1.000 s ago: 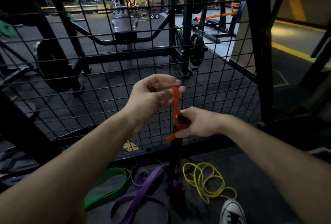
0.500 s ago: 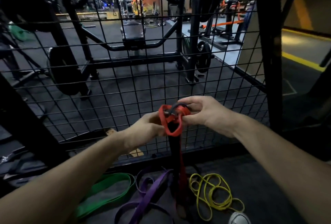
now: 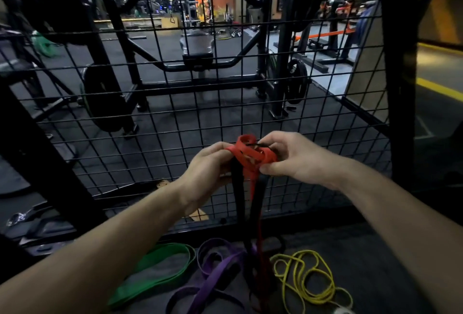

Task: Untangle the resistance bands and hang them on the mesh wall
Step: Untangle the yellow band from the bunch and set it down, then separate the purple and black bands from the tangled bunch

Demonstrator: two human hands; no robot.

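Left hand (image 3: 209, 167) and right hand (image 3: 292, 157) each pinch the knotted flat red rubber band (image 3: 250, 154), raised before the black wire mesh wall (image 3: 175, 118), likely to loosen the black band (image 3: 236, 188).

Dim gym: dark rubber floor (image 3: 175, 113), black weight racks (image 3: 140, 45) behind.
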